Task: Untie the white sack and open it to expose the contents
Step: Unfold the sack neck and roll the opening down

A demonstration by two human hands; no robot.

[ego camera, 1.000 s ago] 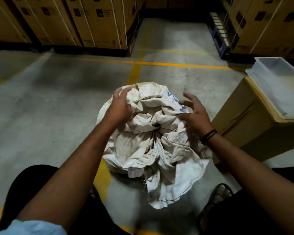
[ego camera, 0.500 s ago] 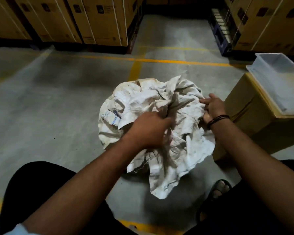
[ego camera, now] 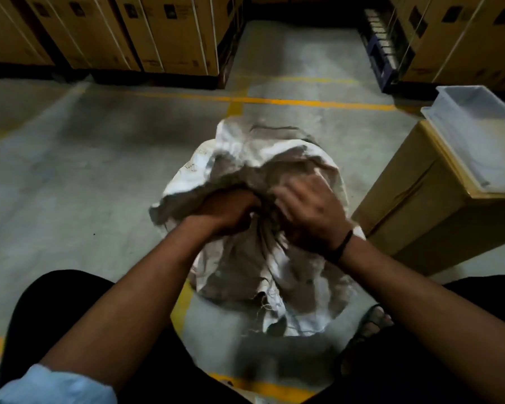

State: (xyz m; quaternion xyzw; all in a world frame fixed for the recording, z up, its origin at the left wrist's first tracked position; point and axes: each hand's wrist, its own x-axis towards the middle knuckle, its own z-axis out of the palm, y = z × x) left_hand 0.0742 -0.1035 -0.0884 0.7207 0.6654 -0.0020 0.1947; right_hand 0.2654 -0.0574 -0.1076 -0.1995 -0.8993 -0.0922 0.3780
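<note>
1. The white sack (ego camera: pixel 274 266) stands on the concrete floor (ego camera: pixel 70 185), just left of the cardboard box (ego camera: pixel 426 217), between the person's knees.
2. Its cloth looks soft, crumpled and limp, probably easy to bunch; its weight cannot be judged.
3. Left hand (ego camera: pixel 228 211) is clenched on the gathered neck; right hand (ego camera: pixel 309 211) is curled into folds beside it, blurred.
4. Best hold: that neck.
5. A plastic tub (ego camera: pixel 478 132) tops the box; stacked cartons (ego camera: pixel 158 33) stand beyond.

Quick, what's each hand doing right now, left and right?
Left hand: closed, gripping the bunched neck of the white sack.
Right hand: on the sack's gathered cloth beside it; blurred, grip cannot be told.
</note>
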